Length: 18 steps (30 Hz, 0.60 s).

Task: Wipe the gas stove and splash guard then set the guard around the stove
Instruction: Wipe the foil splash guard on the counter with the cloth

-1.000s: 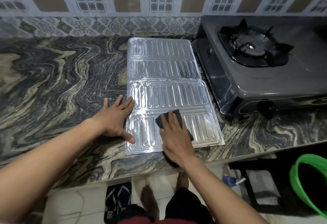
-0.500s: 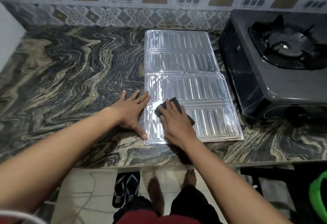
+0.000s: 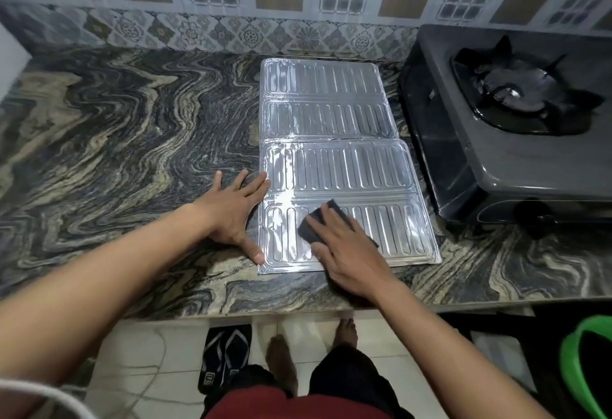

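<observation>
The splash guard [image 3: 334, 160] lies flat on the worktop [image 3: 132, 127], just left of the gas stove [image 3: 516, 140]. The left hand [image 3: 231, 210] presses its edge, fingers spread; the right hand [image 3: 347, 253] holds a dark cloth [image 3: 313, 224] flat against it.

A person's two bare forearms, with no sleeves, watch or rings visible, end in the left hand [image 3: 231, 211] and the right hand [image 3: 347, 254]. Below them appear dark shorts [image 3: 344, 382], the hem of a red shirt [image 3: 265, 407] and bare feet [image 3: 281, 359]. A thin white cord [image 3: 49, 395] crosses the lower left corner.
</observation>
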Tool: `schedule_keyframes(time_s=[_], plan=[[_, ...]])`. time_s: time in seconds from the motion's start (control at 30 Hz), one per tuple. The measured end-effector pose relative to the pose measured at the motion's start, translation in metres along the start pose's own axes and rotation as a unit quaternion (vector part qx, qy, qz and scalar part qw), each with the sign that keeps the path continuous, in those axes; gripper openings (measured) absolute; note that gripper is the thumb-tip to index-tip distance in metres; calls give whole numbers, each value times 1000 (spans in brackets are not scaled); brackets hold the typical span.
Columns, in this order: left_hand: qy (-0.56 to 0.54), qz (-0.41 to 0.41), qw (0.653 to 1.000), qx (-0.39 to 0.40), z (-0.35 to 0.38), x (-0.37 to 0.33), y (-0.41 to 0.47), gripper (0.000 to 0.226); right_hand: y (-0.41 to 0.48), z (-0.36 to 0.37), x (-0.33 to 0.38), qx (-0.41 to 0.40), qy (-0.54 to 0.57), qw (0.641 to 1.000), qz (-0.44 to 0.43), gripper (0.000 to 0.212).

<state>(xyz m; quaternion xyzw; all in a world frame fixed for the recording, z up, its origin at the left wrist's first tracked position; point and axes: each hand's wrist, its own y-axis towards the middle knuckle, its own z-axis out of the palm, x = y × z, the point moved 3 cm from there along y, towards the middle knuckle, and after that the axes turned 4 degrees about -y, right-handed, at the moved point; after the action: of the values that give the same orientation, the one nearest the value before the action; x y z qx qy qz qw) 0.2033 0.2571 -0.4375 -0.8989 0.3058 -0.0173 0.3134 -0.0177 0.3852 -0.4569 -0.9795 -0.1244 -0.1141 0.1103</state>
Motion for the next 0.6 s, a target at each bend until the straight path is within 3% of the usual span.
schedule_keyframes(time_s=[0.13, 0.23, 0.33, 0.47, 0.6], plan=[[1, -1, 1000, 4, 1, 1, 0, 167, -2, -7, -41, -19, -11, 991, 128, 61], [2, -2, 1000, 3, 1, 1, 1, 167, 7, -6, -32, -31, -17, 986, 160, 64], [5, -4, 1000, 1, 0, -1, 0, 168, 15, -6, 2, -25, -7, 993, 113, 58], [2, -12, 1000, 8, -2, -4, -1, 168, 14, 8, 44, -17, -9, 1000, -19, 53], [-1, -16, 1000, 18, -3, -5, -2, 168, -4, 14, 37, 2, -23, 995, -98, 49]])
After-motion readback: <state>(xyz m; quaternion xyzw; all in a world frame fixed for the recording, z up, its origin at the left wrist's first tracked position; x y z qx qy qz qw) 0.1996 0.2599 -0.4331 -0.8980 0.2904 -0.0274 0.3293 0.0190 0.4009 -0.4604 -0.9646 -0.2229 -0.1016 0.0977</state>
